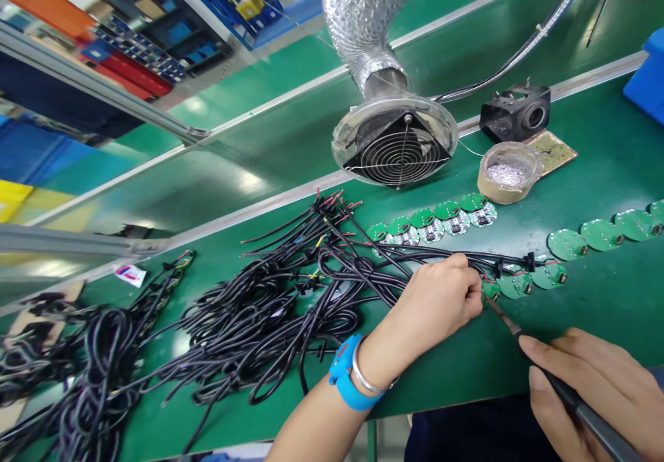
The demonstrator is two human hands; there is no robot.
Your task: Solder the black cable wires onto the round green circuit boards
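Note:
My left hand (440, 292) is closed beside a round green circuit board (490, 290), its fingertips pinched together; what they hold is hidden from me. In my right hand (604, 386) is a soldering iron (563, 387) with a dark handle. Its tip touches or nearly touches that board, just right of my left fingertips. Two more round boards (515, 284) lie alongside, with black cables (456, 254) running to them past my left hand. To the left spreads a large tangled bundle of black cables (270, 310) with bare coloured wire ends.
A fume extractor (399, 147) on a silver duct (363, 19) hangs over the bench. Behind the hands lie rows of round boards (428, 223), a round tub of silvery material (507, 171) and a black holder (516, 113). More green boards (602, 234) are at right, near a blue bin (648, 78).

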